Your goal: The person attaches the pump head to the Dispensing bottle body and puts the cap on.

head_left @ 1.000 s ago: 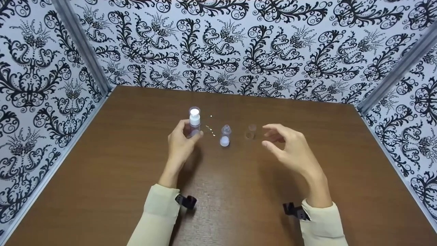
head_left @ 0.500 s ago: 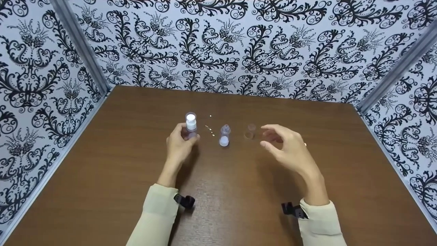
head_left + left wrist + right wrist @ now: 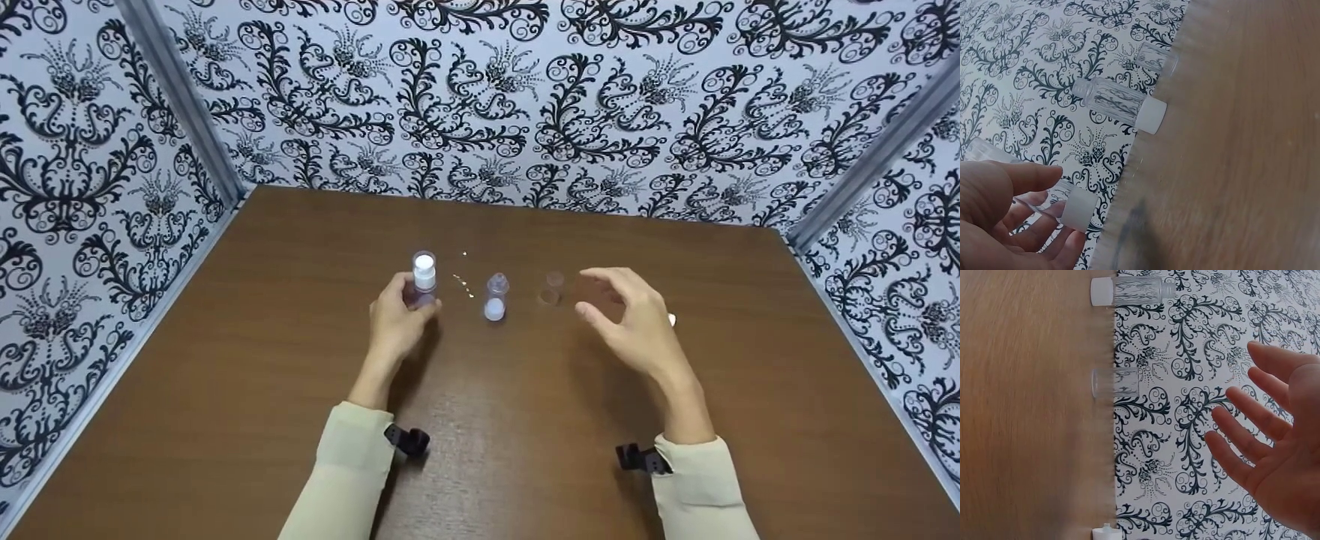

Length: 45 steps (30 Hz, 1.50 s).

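My left hand (image 3: 396, 319) grips a small clear bottle (image 3: 424, 279) with a white pump top under a clear cover. In the left wrist view its white base (image 3: 1080, 209) sticks out past the fingers. To its right stands a second clear bottle (image 3: 496, 286) with a white base and a bare neck, seen also in both wrist views. Beyond that is a clear plastic cap (image 3: 553, 289), rim down. My right hand (image 3: 636, 321) hovers beside the cap with relaxed, parted fingers and touches nothing. Behind it peeks a small white pump part (image 3: 672, 319), mostly hidden in the head view.
Small shiny marks (image 3: 463, 285) dot the brown wooden table (image 3: 495, 420) between the two bottles. Patterned black-and-white walls (image 3: 480, 97) enclose the table at the back and both sides.
My left hand has lowered the bottle slightly toward the table. My right hand has shifted a little, and the white pump part has come into view behind it.
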Each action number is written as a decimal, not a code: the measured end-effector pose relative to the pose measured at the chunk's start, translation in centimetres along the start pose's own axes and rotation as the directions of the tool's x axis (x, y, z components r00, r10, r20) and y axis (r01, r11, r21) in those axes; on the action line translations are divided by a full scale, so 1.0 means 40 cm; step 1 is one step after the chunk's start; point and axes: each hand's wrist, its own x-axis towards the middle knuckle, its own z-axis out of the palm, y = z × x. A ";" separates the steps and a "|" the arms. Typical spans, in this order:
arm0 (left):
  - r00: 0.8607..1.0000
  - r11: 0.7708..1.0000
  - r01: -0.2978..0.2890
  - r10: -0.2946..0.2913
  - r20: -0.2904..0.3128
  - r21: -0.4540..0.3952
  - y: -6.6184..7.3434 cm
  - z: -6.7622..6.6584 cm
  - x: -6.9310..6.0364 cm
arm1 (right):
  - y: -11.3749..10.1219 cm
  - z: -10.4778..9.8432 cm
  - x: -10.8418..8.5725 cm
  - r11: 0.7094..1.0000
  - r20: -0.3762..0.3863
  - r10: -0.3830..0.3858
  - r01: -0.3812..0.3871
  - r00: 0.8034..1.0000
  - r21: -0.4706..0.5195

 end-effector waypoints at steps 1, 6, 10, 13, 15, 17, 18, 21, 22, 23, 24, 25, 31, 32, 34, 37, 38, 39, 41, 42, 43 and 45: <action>1.000 1.000 0.002 -0.002 0.000 0.002 0.000 0.000 0.000 | 0.001 0.001 0.000 1.000 0.001 0.005 -0.005 1.000 0.001; 1.000 1.000 0.019 -0.019 0.005 -0.008 -0.001 0.001 -0.002 | 0.005 0.005 0.002 1.000 0.027 0.023 -0.023 0.999 -0.001; 0.999 0.999 0.036 -0.036 0.009 -0.004 -0.002 0.001 -0.002 | 0.009 0.007 0.002 1.000 0.041 0.024 -0.024 0.999 -0.004; 0.999 0.999 0.047 -0.047 0.014 0.006 -0.002 0.000 -0.002 | 0.011 0.007 0.002 1.000 0.042 0.023 -0.023 0.999 -0.005; 0.999 0.999 0.051 -0.051 0.016 0.007 -0.003 0.000 -0.002 | 0.011 0.007 0.002 1.000 0.043 0.022 -0.021 0.999 -0.006; 0.998 0.998 0.055 -0.055 0.018 0.007 -0.005 0.000 -0.001 | 0.011 0.007 0.001 1.000 0.044 0.019 -0.019 0.999 -0.006; 0.998 0.998 0.058 -0.058 0.019 0.004 -0.007 0.000 -0.001 | 0.011 0.007 0.001 1.000 0.044 0.018 -0.018 0.999 -0.006; 0.998 0.998 0.065 -0.065 0.023 -0.011 -0.010 0.002 -0.001 | 0.011 0.007 0.000 1.000 0.046 0.018 -0.018 0.999 -0.006; 0.997 0.998 0.068 -0.067 0.024 -0.015 -0.011 0.002 -0.001 | 0.010 0.007 0.000 1.000 0.046 0.018 -0.018 0.999 -0.006; 0.997 0.997 0.069 -0.069 0.026 -0.019 -0.013 0.003 0.000 | 0.010 0.007 0.000 1.000 0.047 0.018 -0.017 0.999 -0.006; 0.997 0.997 0.070 -0.070 0.026 -0.020 -0.014 0.003 0.000 | 0.010 0.007 0.000 1.000 0.047 0.018 -0.017 0.999 -0.005; 0.997 0.997 0.071 -0.071 0.028 -0.021 -0.015 0.004 0.000 | 0.010 0.007 0.000 1.000 0.047 0.018 -0.017 0.999 -0.004; 0.997 0.997 0.072 -0.072 0.034 -0.014 -0.021 0.004 0.001 | 0.013 0.007 0.000 1.000 0.049 0.017 -0.017 0.999 -0.004; 0.997 0.997 0.071 -0.071 0.034 -0.011 -0.022 0.004 0.000 | 0.014 0.007 0.000 1.000 0.049 0.017 -0.017 0.999 -0.005; 0.997 0.998 0.069 -0.068 0.035 0.000 -0.025 0.005 0.000 | 0.015 0.007 0.000 1.000 0.050 0.017 -0.017 0.999 -0.007; 0.997 0.998 0.064 -0.064 0.037 0.009 -0.029 0.006 0.000 | 0.015 0.007 -0.001 1.000 0.050 0.018 -0.018 0.999 -0.005; 0.997 0.998 0.062 -0.062 0.038 0.012 -0.030 0.006 0.000 | 0.015 0.007 -0.001 1.000 0.050 0.018 -0.018 0.999 -0.005; 0.997 0.998 0.060 -0.061 0.039 0.015 -0.031 0.007 0.000 | 0.015 0.007 -0.001 1.000 0.049 0.018 -0.017 0.999 -0.004; 0.997 0.998 0.060 -0.060 0.040 0.017 -0.034 0.008 0.000 | 0.015 0.007 0.000 1.000 0.050 0.017 -0.017 0.999 -0.005; 0.997 0.998 0.060 -0.060 0.040 0.018 -0.035 0.008 0.000 | 0.014 0.006 0.000 1.000 0.050 0.017 -0.016 0.999 -0.006; 0.997 0.998 0.060 -0.061 0.041 0.018 -0.036 0.008 0.000 | 0.014 0.006 0.000 1.000 0.051 0.017 -0.016 0.999 -0.007; 0.997 0.998 0.061 -0.062 0.041 0.018 -0.038 0.008 0.000 | 0.015 0.006 0.001 1.000 0.051 0.017 -0.016 0.999 -0.008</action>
